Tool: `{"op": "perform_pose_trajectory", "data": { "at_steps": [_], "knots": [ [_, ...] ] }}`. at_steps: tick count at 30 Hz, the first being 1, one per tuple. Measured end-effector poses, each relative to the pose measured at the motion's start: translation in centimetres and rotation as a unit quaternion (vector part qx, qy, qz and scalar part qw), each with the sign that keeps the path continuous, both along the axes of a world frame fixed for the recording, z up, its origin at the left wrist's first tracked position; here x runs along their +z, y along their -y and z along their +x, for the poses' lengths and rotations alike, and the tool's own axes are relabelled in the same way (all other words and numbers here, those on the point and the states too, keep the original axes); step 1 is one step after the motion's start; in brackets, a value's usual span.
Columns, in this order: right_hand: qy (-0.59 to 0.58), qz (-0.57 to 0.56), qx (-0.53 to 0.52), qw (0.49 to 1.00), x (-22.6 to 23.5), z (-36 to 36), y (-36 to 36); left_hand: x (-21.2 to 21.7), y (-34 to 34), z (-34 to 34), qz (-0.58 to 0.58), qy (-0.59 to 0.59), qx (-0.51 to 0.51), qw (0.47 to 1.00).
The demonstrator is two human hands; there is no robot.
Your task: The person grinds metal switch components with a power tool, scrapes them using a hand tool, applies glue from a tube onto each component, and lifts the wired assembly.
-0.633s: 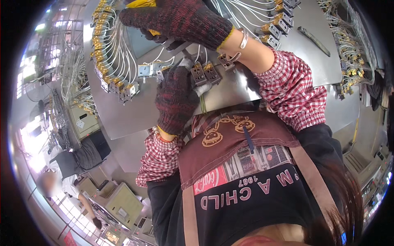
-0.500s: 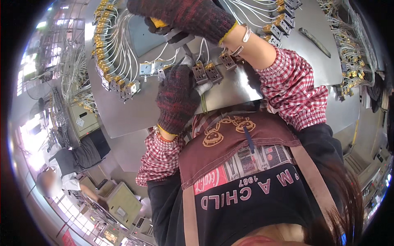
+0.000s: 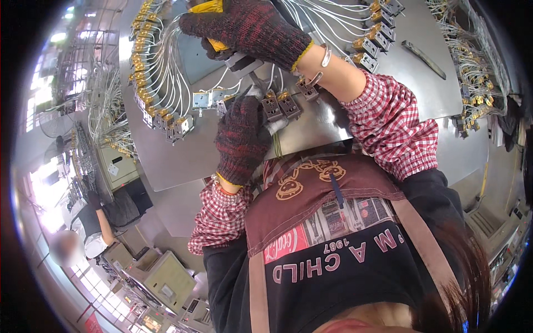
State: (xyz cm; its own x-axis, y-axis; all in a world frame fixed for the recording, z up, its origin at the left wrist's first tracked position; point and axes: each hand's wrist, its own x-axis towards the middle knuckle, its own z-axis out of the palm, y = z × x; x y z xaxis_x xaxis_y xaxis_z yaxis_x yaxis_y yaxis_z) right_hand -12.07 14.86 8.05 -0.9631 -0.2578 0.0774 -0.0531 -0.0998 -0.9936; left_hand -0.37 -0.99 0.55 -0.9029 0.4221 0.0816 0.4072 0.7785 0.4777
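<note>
My left hand (image 3: 241, 136), in a dark red and black knit glove, is closed around small grey metal blocks (image 3: 271, 107) with brass-coloured parts and white wires. Its pale fingertips press beside them at the table's near edge. Above, my right hand (image 3: 258, 30), gloved alike, grips a yellow and black hand tool with a grey head (image 3: 243, 65). The tool's narrow dark end points down at the blocks, close to my left fingertips; whether it touches them I cannot tell. Another wired block (image 3: 307, 90) lies just right of those, and a silvery one (image 3: 202, 100) lies to the left.
Wired blocks line the metal table (image 3: 166, 161) in a curved row (image 3: 145, 83) at left and another (image 3: 375, 41) at right. A flat dark bar (image 3: 425, 59) lies farther right. More wired parts (image 3: 477, 89) hang beyond. A co-worker (image 3: 100, 233) is at far left.
My right hand and the tool have shifted slightly, showing more of the tool's yellow body and grey head. My left hand keeps its grip. The co-worker's arm has swung up toward the table.
</note>
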Motion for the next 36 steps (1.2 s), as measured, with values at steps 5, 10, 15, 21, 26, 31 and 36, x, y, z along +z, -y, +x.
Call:
{"op": "perform_pose_trajectory", "data": {
  "at_steps": [5, 10, 15, 21, 26, 31, 36],
  "knots": [
    [-0.045, -0.088, -0.014, 0.995, -1.3, 0.2, -0.9, 0.5, 1.3, 0.5, 0.079, -0.193, 0.008, 0.978],
    [-0.013, 0.057, -0.02, 0.998, 1.2, 1.4, 0.2, -0.4, 5.2, -1.3, -0.008, -0.072, 0.081, 0.994],
    [-0.032, 0.092, 0.011, 0.995, 2.9, 2.7, -1.6, 3.5, 2.3, -1.4, 0.147, 0.077, 0.032, 0.986],
    [-0.212, 0.076, -0.041, 0.974, -0.7, 0.6, -2.1, 2.7, 0.1, -0.3, 0.092, -0.03, -0.025, 0.995],
    [-0.358, 0.056, -0.153, 0.92, -1.9, -0.4, -1.4, 1.6, -0.4, 0.2, 0.053, -0.111, -0.04, 0.992],
    [-0.175, 0.034, -0.129, 0.975, 0.3, 1.0, -1.0, 0.8, -1.0, 0.7, 0.132, -0.04, 0.016, 0.99],
    [-0.23, -0.048, -0.126, 0.964, -1.2, -0.4, 1.1, 1.6, 0.4, 0.0, 0.194, 0.024, 0.014, 0.981]
  ]
}}
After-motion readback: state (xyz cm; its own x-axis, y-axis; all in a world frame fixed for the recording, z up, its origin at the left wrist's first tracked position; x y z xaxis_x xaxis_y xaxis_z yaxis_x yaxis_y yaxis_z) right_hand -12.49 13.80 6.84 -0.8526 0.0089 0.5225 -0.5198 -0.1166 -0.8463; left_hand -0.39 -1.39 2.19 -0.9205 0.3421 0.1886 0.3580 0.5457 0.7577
